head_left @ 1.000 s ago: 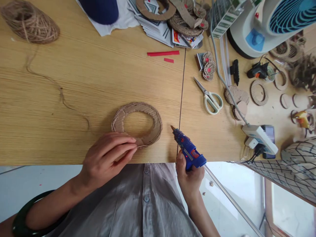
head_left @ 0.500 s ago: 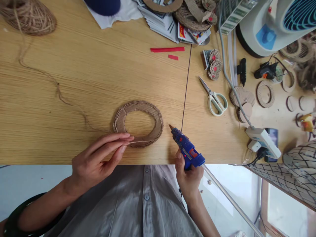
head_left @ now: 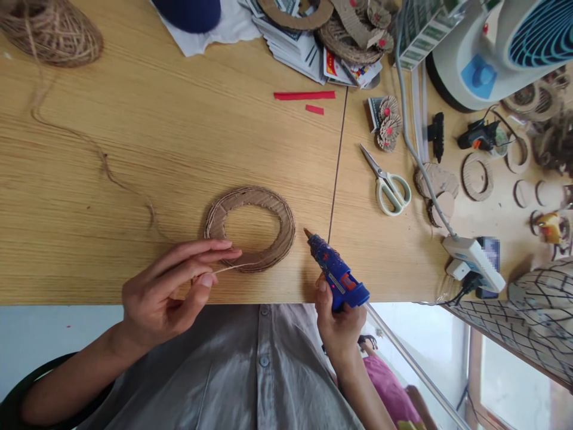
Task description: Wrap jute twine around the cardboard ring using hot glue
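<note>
Seen from the head camera, a person in a grey shirt works at the near edge of a wooden table, the left hand pinching a thin strand of twine between thumb and forefinger while its other fingers reach over the near-left rim of a flat cardboard ring. The ring lies on the table in front of the shirt, and the pinched strand runs taut onto its near side. The right hand is wrapped around the grip of a blue glue gun, whose tip points toward the ring from just beside its right rim, apart from it; a long, clear rod extends from the gun's back end. At upper left sits a ball of twine, a loose length trailing from it across the wood toward the left hand. Beyond the ring lie two red strips, one long and one short. To the right, scissors rest with their blades parted slightly or shut, too small to tell, near pleated cardboard flowers, a white fan and a power strip.
</note>
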